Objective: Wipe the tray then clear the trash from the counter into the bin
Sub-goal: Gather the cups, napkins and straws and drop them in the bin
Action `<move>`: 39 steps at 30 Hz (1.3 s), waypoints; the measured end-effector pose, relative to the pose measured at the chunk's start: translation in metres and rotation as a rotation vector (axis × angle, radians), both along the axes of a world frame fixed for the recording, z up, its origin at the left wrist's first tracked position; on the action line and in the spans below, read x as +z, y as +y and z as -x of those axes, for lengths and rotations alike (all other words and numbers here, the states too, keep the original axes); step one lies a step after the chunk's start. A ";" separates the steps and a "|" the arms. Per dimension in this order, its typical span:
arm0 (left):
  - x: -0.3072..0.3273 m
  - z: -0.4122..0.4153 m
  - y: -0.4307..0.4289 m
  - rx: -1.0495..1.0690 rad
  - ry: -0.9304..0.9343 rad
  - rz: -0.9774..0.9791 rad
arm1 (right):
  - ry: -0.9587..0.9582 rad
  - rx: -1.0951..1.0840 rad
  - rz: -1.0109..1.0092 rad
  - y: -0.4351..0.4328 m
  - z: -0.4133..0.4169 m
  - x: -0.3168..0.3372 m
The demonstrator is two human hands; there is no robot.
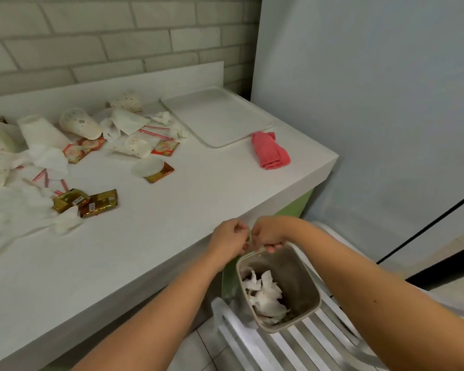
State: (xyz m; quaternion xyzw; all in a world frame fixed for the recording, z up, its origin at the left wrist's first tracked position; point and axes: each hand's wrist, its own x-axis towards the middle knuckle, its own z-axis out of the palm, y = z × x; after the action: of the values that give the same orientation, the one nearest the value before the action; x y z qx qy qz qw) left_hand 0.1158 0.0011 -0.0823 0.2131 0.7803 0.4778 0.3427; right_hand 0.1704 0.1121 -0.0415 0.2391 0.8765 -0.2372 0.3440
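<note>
My right hand (269, 234) grips the near rim of the grey bin (298, 279), fingers curled over its edge. My left hand (229, 236) is closed right beside it at the rim's corner; whether it pinches anything is unclear. The bin holds crumpled white paper (265, 293) and stands on a white slatted chair (292, 344) against the counter's edge. The white tray (217, 116) lies bare at the counter's far right, with a pink cloth (270, 151) folded beside it. Trash lies on the left: paper cups (79, 123), gold wrappers (99, 202), straws (156, 132), a plastic lid (148, 167), napkins (48, 156).
The white counter (145, 250) runs left from a brick wall to its front edge by my hands. A pale wall (359, 103) stands to the right. Tiled floor (198, 349) shows under the chair.
</note>
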 end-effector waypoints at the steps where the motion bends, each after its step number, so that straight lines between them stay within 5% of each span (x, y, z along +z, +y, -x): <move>1: 0.011 0.004 -0.009 0.011 0.073 -0.022 | 0.021 0.035 -0.015 -0.007 0.008 0.009; 6: 0.044 0.039 -0.064 0.202 0.308 -0.094 | 0.135 0.159 -0.023 -0.055 0.052 0.049; 21: 0.049 0.135 -0.298 0.586 0.550 0.235 | 0.375 0.448 0.115 -0.258 0.178 0.045; 32: 0.034 0.161 -0.388 0.532 0.700 0.857 | 0.617 0.579 -0.077 -0.365 0.198 0.007; 39: 0.042 0.170 -0.397 0.283 0.686 0.898 | 0.551 0.491 -0.167 -0.375 0.214 0.020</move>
State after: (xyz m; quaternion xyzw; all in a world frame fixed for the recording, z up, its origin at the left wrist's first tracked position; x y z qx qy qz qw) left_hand -0.0541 -0.3956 -0.0403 0.0832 0.9937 0.0448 0.0597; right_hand -0.0436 -0.2627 -0.0215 -0.0234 0.9837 -0.1308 0.1213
